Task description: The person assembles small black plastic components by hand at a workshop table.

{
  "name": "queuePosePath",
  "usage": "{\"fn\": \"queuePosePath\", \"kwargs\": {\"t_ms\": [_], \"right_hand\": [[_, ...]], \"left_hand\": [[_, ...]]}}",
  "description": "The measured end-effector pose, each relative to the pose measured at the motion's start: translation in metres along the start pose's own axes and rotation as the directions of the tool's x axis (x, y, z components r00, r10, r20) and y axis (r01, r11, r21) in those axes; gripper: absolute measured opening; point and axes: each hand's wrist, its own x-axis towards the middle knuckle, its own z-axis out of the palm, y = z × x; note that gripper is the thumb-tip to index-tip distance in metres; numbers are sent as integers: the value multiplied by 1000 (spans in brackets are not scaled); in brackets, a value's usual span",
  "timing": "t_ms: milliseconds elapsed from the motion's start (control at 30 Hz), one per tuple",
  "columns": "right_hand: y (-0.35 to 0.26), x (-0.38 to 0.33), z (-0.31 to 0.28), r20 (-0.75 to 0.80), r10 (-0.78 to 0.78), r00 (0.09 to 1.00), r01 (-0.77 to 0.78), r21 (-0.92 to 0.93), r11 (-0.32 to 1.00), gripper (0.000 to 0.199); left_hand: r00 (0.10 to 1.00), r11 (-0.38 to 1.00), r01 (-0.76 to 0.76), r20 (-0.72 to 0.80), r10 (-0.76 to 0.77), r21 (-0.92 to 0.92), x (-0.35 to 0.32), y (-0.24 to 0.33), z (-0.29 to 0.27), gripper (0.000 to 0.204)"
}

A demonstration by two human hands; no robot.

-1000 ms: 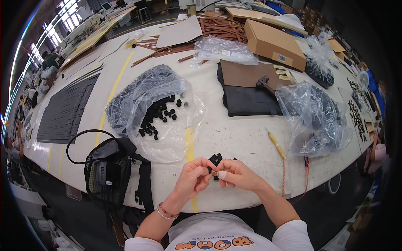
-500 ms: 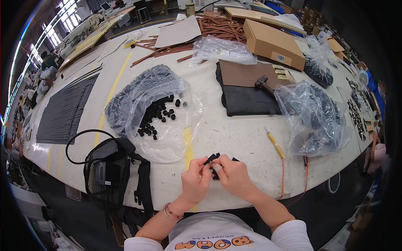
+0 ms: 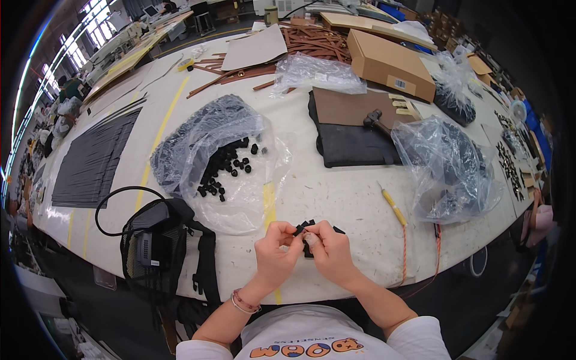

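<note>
Both hands meet at the counter's [image 3: 336, 198] near edge: left hand [image 3: 273, 255] and right hand [image 3: 330, 252] fingers pinch a small black plastic piece [image 3: 305, 229] between them, loose black pieces [image 3: 225, 171] lying up-left in an open bag.

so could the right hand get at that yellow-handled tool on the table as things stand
Probably yes: the yellow-handled tool lies in the open on the table just right of the right hand, nothing between, though that hand now pinches a small black part.
</note>
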Motion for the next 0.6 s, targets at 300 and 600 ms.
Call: {"fn": "queuePosePath", "kwargs": {"t_ms": [300,600], "right_hand": [[-15,3,-10,152,214,965,-246,240,939,8],[-10,5,-19,326,310,893,-419,356,835,10]], "left_hand": [[996,998,25,84,-29,52,3,5,-5,11],[998,997,-47,53,44,53,4,0,-9,19]]}}
